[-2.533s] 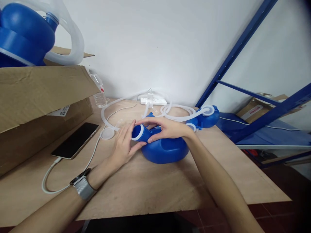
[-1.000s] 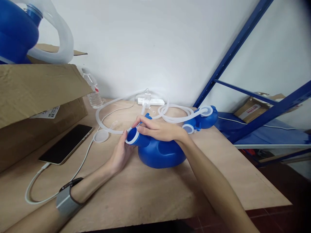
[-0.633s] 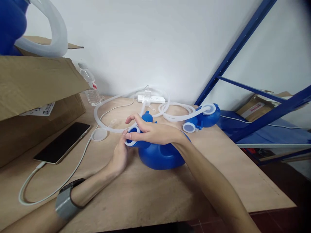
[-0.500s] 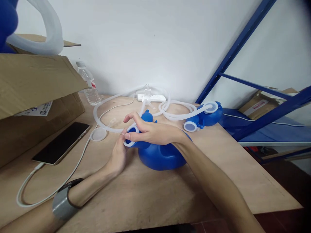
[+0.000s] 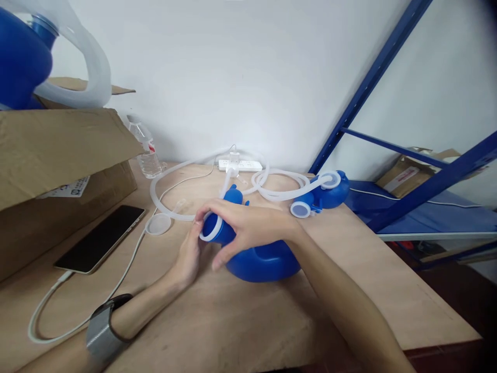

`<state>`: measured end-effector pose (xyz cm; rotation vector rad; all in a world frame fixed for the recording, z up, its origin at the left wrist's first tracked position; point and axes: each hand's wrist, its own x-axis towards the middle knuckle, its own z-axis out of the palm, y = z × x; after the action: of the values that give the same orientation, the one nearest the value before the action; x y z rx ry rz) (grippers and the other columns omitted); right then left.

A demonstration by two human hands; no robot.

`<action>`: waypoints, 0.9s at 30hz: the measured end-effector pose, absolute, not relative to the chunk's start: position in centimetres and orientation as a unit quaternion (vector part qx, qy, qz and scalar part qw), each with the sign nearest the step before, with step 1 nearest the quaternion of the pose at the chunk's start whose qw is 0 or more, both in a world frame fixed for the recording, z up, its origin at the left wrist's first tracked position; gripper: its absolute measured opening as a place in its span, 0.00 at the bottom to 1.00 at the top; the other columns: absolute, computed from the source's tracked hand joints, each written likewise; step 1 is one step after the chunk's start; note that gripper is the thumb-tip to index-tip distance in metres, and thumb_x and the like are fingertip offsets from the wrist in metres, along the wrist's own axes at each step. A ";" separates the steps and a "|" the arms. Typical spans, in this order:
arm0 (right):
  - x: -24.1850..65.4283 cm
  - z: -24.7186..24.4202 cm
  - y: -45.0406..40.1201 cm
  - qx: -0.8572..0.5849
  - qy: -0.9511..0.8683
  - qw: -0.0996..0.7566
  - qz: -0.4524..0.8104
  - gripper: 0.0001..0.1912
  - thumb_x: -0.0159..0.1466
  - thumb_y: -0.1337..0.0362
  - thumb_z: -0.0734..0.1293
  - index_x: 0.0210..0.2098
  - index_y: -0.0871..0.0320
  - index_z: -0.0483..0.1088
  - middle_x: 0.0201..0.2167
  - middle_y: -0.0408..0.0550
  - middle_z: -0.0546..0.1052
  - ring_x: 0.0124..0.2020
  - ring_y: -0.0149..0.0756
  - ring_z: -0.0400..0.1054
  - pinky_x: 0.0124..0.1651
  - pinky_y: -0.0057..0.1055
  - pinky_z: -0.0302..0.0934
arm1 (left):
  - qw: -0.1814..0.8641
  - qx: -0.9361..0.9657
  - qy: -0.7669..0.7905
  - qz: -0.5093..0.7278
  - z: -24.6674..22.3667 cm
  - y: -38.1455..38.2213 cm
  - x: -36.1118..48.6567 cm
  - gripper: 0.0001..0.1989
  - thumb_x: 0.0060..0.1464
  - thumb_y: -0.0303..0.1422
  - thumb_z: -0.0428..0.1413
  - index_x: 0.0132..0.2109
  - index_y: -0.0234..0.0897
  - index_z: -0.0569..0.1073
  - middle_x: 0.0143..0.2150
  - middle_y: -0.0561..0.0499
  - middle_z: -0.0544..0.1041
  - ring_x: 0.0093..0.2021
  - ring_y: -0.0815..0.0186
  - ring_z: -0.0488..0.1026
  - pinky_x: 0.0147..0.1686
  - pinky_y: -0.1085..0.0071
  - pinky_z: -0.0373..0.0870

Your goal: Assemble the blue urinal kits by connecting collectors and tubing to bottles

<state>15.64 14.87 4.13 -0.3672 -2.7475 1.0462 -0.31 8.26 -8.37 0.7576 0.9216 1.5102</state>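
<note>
A blue plastic bottle (image 5: 264, 263) lies on the table, its wide neck pointing left toward me. Around the neck's mouth sits a white ring (image 5: 218, 228). My left hand (image 5: 189, 256) has its fingers pressed to the left edge of that ring. From the right, my right hand (image 5: 252, 225) arches over the neck; its fingertips reach the ring's far side near my left fingers, while its thumb hangs apart below the neck. My right hand and wrist hide part of the bottle. A loose translucent cap (image 5: 158, 224) lies to the left on the table.
Behind are coiled clear tubing (image 5: 277, 196), a second blue bottle (image 5: 336, 192) and a power strip (image 5: 248, 165). To the left are a phone (image 5: 99, 238) on a cable, a water bottle (image 5: 149, 160) and a cardboard box (image 5: 58, 150). A blue rack (image 5: 373, 88) stands right.
My right thumb has left the ring and swung down, away from the neck. My left hand stays at the ring. The camera view has tilted slightly upward.
</note>
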 end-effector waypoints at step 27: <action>17.5 3.5 14.4 -0.096 -0.971 0.134 0.175 0.13 0.72 0.64 0.70 0.55 0.50 0.77 0.67 0.47 0.72 0.54 0.35 0.76 0.60 0.31 0.67 | 0.684 0.157 0.352 0.619 -4.7 7.5 1.3 0.15 0.65 0.44 0.55 0.45 0.40 0.81 0.37 0.51 0.83 0.51 0.57 0.80 0.54 0.66 0.75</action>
<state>17.53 14.45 3.54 -0.2789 -2.8129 0.5069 1.30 7.47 -4.72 0.3529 0.7890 1.3876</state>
